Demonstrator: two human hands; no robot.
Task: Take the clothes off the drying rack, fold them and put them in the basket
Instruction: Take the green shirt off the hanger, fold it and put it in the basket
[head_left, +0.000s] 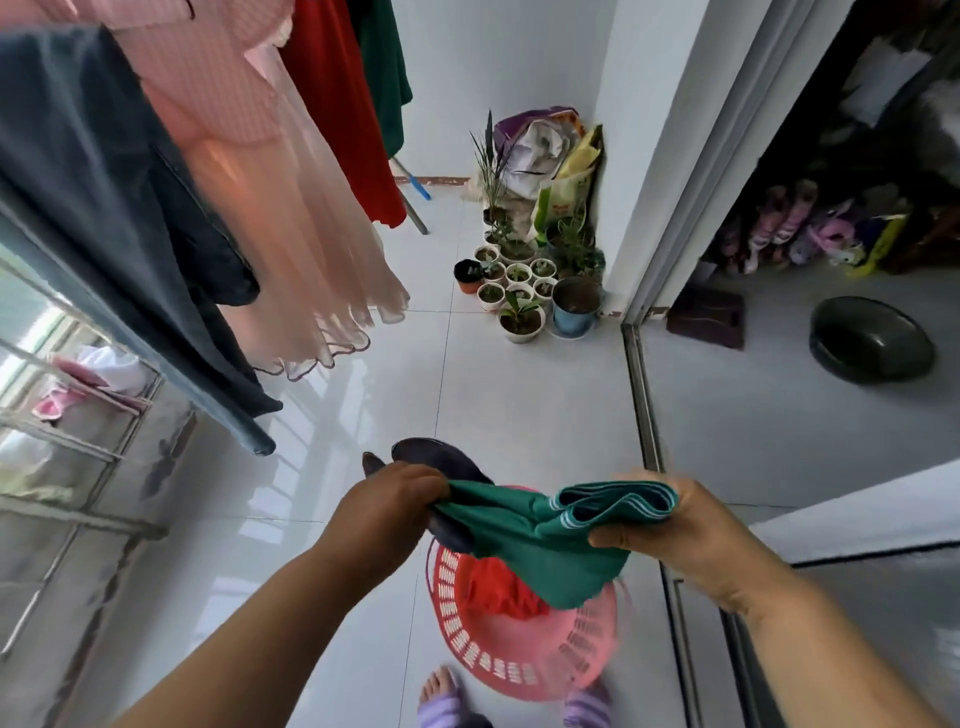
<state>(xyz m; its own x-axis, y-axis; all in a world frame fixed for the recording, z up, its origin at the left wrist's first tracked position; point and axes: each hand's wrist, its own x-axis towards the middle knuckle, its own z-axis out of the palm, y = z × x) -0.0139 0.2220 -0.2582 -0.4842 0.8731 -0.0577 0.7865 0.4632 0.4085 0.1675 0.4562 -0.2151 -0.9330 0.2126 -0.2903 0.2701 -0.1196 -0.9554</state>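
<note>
I hold a green garment (540, 535) with white stripes stretched between both hands, directly above the pink basket (524, 670). My left hand (387, 506) grips one bunched end. My right hand (660, 519) pinches the folded, striped end. A red garment (493, 590) lies inside the basket. On the rack at upper left hang a dark grey garment (104, 208), a pale pink dress (270, 208), a red garment (337, 104) and a dark green one (387, 67).
Several potted plants (524, 280) and bags (545, 150) fill the far corner. A sliding door track (641, 395) runs along the right, with a dark basin (870, 340) beyond it. A metal window grille (67, 441) stands on the left. Dark slippers (431, 457) lie on the floor, and my feet (441, 696) stand by the basket.
</note>
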